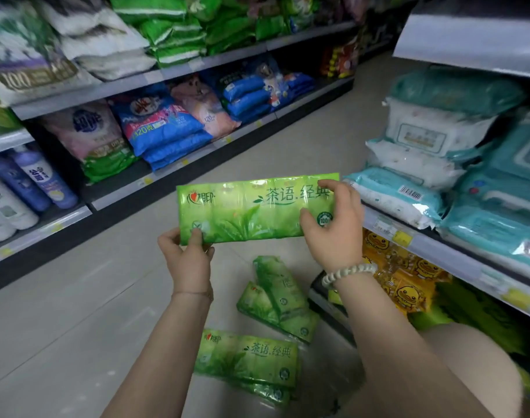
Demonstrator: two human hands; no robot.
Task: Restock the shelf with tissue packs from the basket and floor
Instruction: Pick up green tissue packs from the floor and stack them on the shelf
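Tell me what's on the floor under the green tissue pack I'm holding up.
Below the held pack, gripped by the left hand and right hand, more green packs lie piled on the floor. Your arms cover part of the pile.

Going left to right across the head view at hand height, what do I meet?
Purple bottles → left hand → held green tissue pack → right hand → teal wipes packs.
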